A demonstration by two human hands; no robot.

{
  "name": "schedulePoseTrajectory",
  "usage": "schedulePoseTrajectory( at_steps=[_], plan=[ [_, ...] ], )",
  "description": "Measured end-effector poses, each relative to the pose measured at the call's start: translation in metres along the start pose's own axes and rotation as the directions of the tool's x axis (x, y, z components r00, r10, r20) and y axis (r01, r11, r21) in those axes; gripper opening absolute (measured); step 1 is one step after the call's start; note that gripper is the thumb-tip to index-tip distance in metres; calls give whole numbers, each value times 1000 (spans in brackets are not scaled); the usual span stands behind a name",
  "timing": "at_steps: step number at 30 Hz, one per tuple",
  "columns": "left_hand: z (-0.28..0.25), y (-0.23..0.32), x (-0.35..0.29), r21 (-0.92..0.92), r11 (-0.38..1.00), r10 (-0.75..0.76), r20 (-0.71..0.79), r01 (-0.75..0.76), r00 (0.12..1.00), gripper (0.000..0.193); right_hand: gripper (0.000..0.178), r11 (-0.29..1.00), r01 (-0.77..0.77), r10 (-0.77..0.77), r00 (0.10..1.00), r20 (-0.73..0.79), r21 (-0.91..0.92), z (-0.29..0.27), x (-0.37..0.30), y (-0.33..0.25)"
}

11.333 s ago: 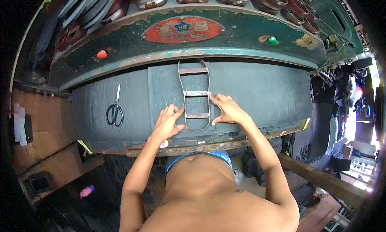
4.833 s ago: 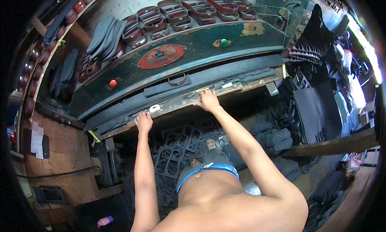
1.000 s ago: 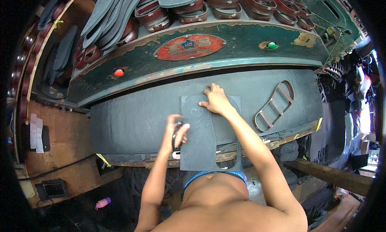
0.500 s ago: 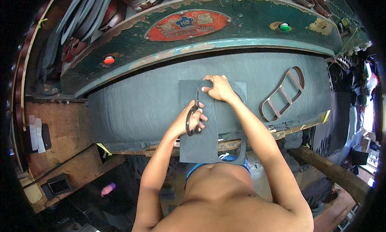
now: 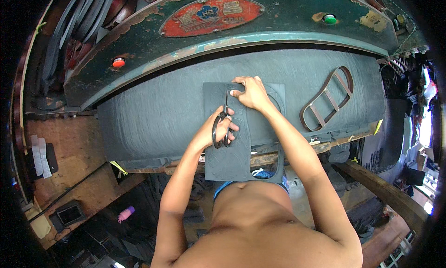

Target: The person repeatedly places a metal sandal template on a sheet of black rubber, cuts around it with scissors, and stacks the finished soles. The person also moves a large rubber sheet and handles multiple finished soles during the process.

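My left hand (image 5: 207, 132) is closed on black-handled scissors (image 5: 216, 134), their blades pointing away from me over a dark grey sheet (image 5: 227, 165). The sheet looks like rubber, with faint outlines pressed into its surface. A large curved opening runs along its right side, and its near end hangs past the bench edge toward my waist. At the far edge of the sheet, my right hand (image 5: 253, 94) grips it, thumb on top beside the blade tips. Exactly where the blades meet the sheet is hard to make out.
A sole-shaped metal cutting die (image 5: 330, 109) lies right on the grey work surface (image 5: 153, 114). Behind stands a green machine beam (image 5: 288, 24) with a red button (image 5: 119, 62) and a green button (image 5: 329, 19). A wooden table (image 5: 69, 142) is at left, a pink bottle (image 5: 125, 214) below.
The whole view has shifted slightly, so the bench appears higher. My hands, the scissors and the sheet keep nearly the same places relative to each other.
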State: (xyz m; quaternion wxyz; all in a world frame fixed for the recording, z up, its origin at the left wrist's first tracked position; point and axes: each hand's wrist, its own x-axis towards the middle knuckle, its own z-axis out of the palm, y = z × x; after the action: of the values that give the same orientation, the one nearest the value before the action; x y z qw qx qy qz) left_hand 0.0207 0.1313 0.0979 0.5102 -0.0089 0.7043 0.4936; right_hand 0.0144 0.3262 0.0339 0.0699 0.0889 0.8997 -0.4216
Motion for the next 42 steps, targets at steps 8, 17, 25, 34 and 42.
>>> schedulePoseTrajectory(
  at_steps=[8,17,25,34,42],
  plan=[
    [3,6,1,38,998,-41,-6,41,999,32,35,997,77,-77,994,-72,-6,6,-1,4],
    [-9,29,-5,55,978,-203,89,199,975,44,24,971,229,-237,915,-327,-65,26,-13,9],
    [-19,45,-6,89,942,-334,154,323,930,45,19,938,339,-334,814,-475,-77,37,-15,12],
    [-26,55,9,132,932,-358,182,338,916,48,18,930,359,-350,796,-494,-80,40,-14,14],
    [-20,35,3,121,976,-196,127,181,972,49,22,932,360,-334,792,-511,-51,37,-17,13]
  ],
)
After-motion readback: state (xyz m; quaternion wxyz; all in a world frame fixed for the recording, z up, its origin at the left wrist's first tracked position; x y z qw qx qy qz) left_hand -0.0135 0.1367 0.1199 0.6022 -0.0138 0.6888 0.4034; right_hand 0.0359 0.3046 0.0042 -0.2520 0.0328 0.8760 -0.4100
